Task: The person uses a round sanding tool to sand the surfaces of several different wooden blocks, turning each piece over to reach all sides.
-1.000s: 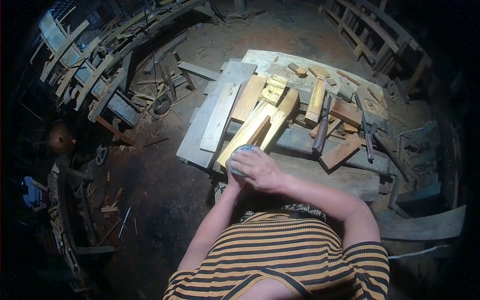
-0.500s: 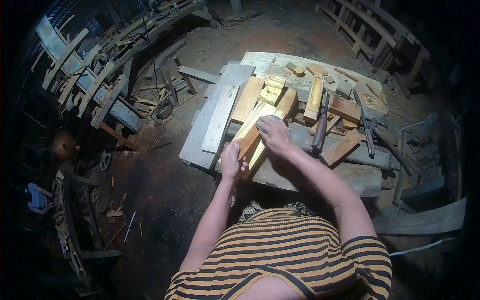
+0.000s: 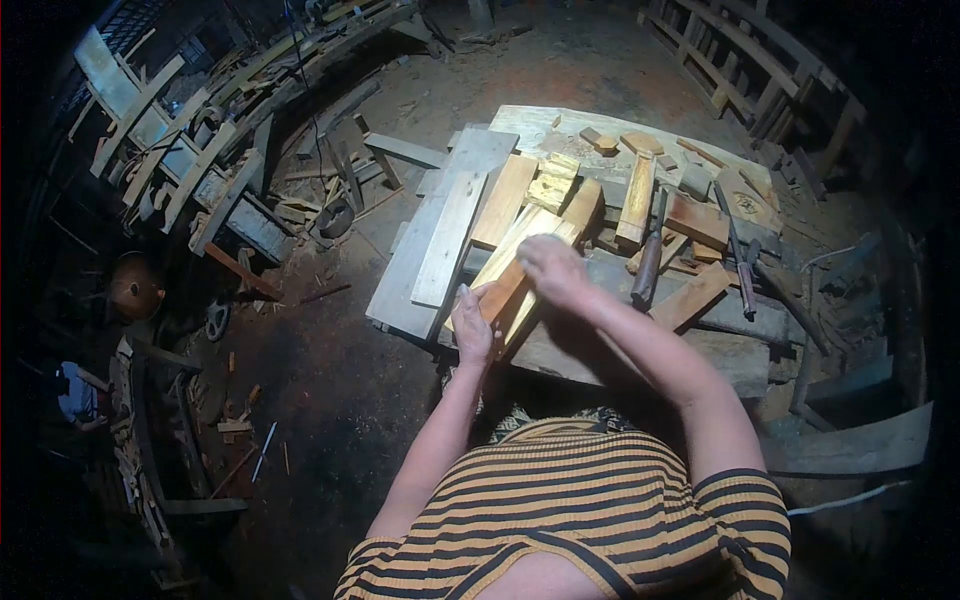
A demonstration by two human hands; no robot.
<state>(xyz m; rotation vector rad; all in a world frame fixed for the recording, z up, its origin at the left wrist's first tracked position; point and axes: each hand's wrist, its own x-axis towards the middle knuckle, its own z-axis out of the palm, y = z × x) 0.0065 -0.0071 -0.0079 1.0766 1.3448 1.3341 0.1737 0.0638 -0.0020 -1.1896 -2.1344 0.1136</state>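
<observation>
A reddish-brown wooden block (image 3: 503, 293) lies slanted over pale yellow boards (image 3: 508, 258) at the near edge of the work table. My left hand (image 3: 473, 328) is closed around the block's near end, with the thumb up along its left side. Over the far end, my right hand (image 3: 555, 270) presses down with curled fingers. Whatever lies under those fingers is hidden, and the hand is slightly blurred. Just beyond the hands are a yellow block (image 3: 553, 182) and an orange-brown board (image 3: 505, 200).
Long grey planks (image 3: 448, 235) lie on the table's left. To the right are a wooden-handled tool (image 3: 647, 270), another long tool (image 3: 738, 250) and several wood offcuts (image 3: 697, 220). A plank rack (image 3: 190, 170) stands at the far left. Another person (image 3: 82, 395) shows at the left edge.
My right hand has shifted slightly on the block, its fingers more curled. My left thumb now points up along the block's side. The whole view has moved a little.
</observation>
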